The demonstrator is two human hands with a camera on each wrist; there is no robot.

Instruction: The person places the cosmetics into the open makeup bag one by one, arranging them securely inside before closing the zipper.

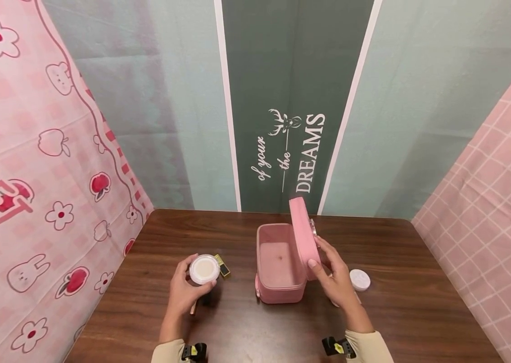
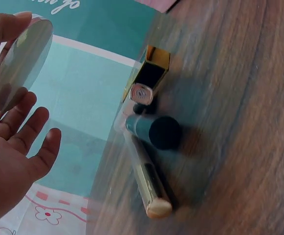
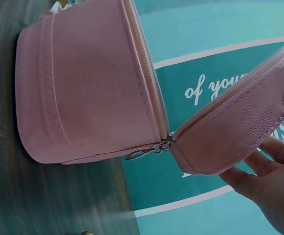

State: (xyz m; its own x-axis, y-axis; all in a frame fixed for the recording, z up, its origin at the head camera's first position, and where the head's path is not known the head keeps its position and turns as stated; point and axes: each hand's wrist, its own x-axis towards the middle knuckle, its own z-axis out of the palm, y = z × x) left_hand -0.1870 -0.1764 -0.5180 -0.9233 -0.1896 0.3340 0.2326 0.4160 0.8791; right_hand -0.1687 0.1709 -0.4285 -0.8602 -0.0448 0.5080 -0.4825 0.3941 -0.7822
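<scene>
In the head view my left hand (image 1: 183, 292) holds a round, pale powder compact (image 1: 204, 269) above the table. The left wrist view shows the compact's shiny disc face (image 2: 27, 63) between thumb and fingers. My right hand (image 1: 337, 282) grips the raised lid (image 1: 302, 237) of a pink cosmetic case (image 1: 281, 296), thumb on one side and fingers on the other. The case stands upright, with a bare interior visible. In the right wrist view its zipper is undone and the pull (image 3: 142, 153) hangs at the corner beside the lid (image 3: 234, 122).
Below my left hand are a gold-and-black tube (image 2: 154, 66), a dark capped bottle (image 2: 154, 131) and a long gold tube (image 2: 149, 181). A round white item (image 1: 360, 280) lies right of my right hand. Fabric backdrops rise behind the wooden table (image 1: 400, 322) and on both sides.
</scene>
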